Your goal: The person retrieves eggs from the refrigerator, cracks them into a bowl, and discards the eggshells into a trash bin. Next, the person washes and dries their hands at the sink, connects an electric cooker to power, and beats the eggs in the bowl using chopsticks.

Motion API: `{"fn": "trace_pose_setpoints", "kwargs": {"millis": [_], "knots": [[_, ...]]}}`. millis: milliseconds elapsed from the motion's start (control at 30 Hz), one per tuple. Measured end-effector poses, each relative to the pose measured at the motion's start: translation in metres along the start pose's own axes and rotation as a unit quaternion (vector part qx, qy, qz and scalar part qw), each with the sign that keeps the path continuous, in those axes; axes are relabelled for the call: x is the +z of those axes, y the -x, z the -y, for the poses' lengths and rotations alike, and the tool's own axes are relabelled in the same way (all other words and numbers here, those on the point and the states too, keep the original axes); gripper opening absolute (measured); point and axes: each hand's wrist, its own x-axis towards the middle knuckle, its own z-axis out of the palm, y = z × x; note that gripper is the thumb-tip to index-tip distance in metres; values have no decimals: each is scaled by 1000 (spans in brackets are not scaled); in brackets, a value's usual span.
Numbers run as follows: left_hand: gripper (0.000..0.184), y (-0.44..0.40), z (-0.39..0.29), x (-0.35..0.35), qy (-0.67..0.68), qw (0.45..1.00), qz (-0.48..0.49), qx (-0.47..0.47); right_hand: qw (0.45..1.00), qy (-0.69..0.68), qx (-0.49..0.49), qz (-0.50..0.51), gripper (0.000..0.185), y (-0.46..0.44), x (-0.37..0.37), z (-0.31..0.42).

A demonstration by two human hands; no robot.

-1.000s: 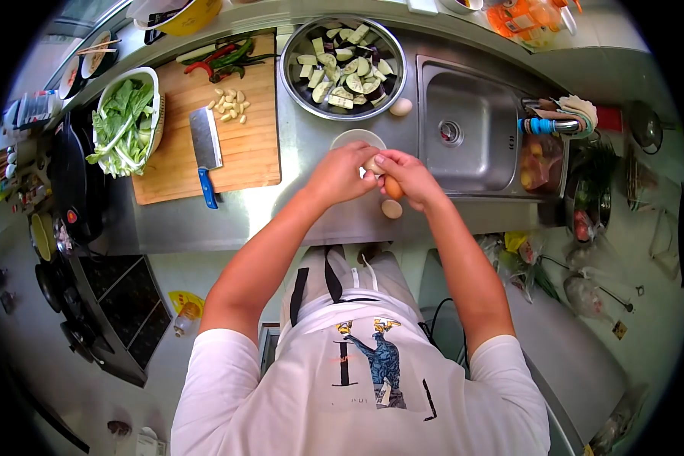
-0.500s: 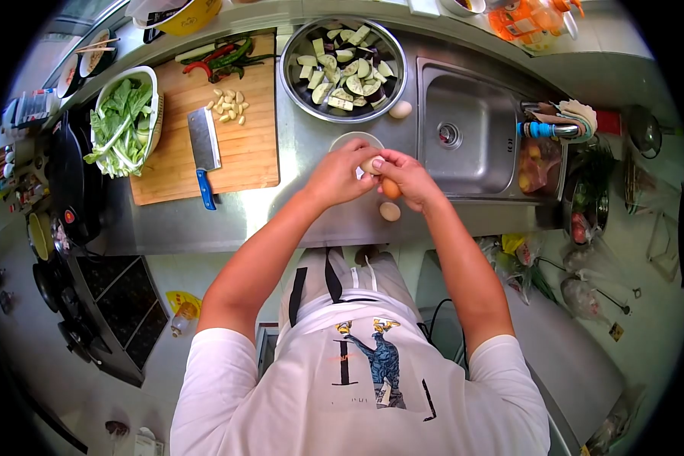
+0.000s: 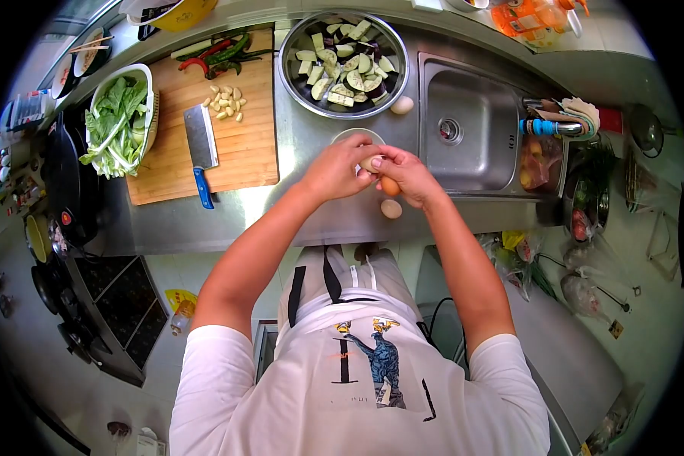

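My left hand [image 3: 338, 169] and my right hand [image 3: 404, 176] meet over the counter's front part, fingers closed around a pale egg [image 3: 370, 163]. Partly hidden behind them is a white bowl [image 3: 357, 137], its far rim showing just beyond my fingers. A browner egg [image 3: 390, 187] sits against the underside of my right hand; whether that hand holds it or it lies on the counter, I cannot tell. Closer to me, another egg [image 3: 391, 208] lies on the metal. One more egg [image 3: 402, 105] rests beside a steel bowl [image 3: 283, 72] of cut eggplant [image 3: 340, 90].
To the left, a wooden cutting board [image 3: 171, 178] carries a cleaver [image 3: 201, 137], garlic cloves [image 3: 226, 102] and peppers [image 3: 228, 52]. A white basket [image 3: 153, 114] holds leafy greens [image 3: 121, 114]. At right is a steel sink [image 3: 471, 144] with a faucet [image 3: 543, 128].
Both hands keep nearly the same hold on the pale egg. The whole view has shifted slightly.
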Motion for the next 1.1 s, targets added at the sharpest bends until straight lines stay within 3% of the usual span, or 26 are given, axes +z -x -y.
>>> {"fn": "trace_pose_setpoints", "kwargs": {"millis": [767, 867, 933, 1100], "knots": [[47, 1, 8, -14, -4, 997, 44, 61, 992, 123, -6, -21, 38, 7, 4, 9], [46, 4, 13, -13, -20, 997, 27, 63, 980, 182, -9, -78, 40, 8, 8, 8], [44, 6, 10, -16, -29, 998, 19, 61, 928, 329, -78, -158, 41, 7, 12, 5], [41, 18, 3, -15, -62, 997, -1, 45, 857, 434, -202, -191, 39, 15, 23, 2]]}}
